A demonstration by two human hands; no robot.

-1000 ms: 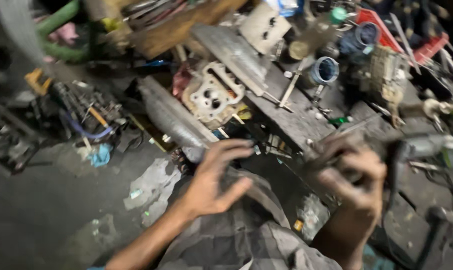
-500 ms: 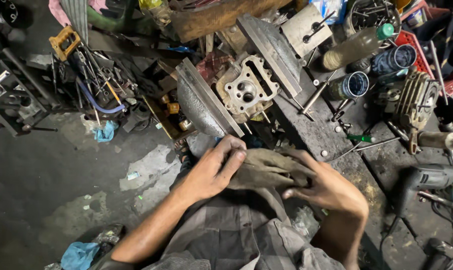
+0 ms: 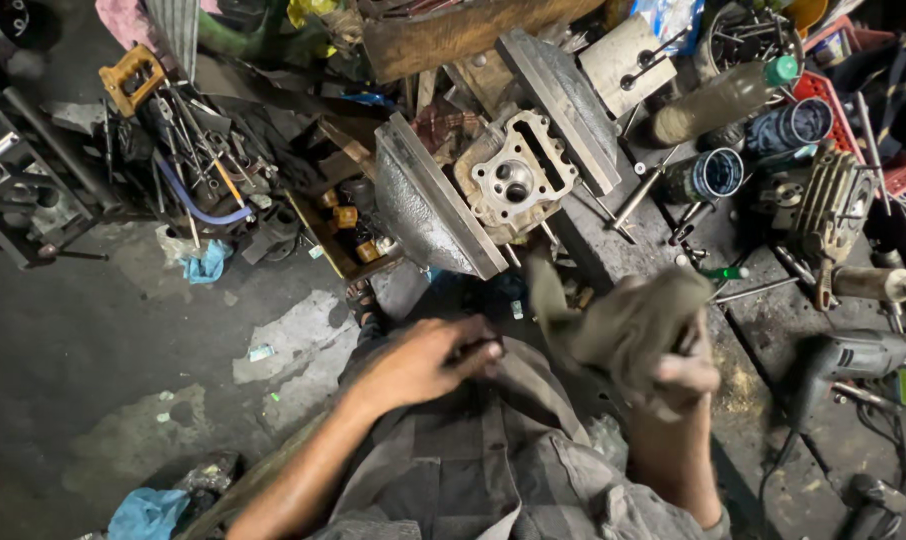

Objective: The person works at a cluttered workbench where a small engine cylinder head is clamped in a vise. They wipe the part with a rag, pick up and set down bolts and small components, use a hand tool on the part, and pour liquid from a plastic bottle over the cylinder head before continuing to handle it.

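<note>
Right of the frame's middle: the right hand [image 3: 685, 372], fingers closing tight around a crumpled grey-brown cloth rag [image 3: 628, 325]. Rag bunching over the fingers and hiding most of them, only the knuckles and thumb side showing at its lower right edge. One loose strip of the rag hanging out toward the upper left, reaching up to the metal parts above. Looking dirty, soft and wrinkled, a dull olive-grey colour with darker stains.

A little left of the frame's centre: the left hand [image 3: 423, 362], fingers curling inward into a loose fist over the lap. Something small and dark perhaps pinching between the fingertips, but too blurred to tell. Well apart from the rag, not touching it.

Under both hands, in the lower middle: grey checked fabric of the person's clothing [image 3: 473, 470].

Just above the hands, in the upper centre: a pale aluminium engine cylinder head with round ports [image 3: 513, 180], lying between two long grey metal plates standing on edge [image 3: 428, 205]. In the right of the frame, on the dark greasy wooden work board [image 3: 763, 330]: a grey electric drill [image 3: 853, 360], lying beside the right hand. In the upper left: a heap of hand tools with a yellow-handled saw [image 3: 133, 78]. On the dark floor, at the lower left: a blue crumpled scrap [image 3: 148, 515].
</note>
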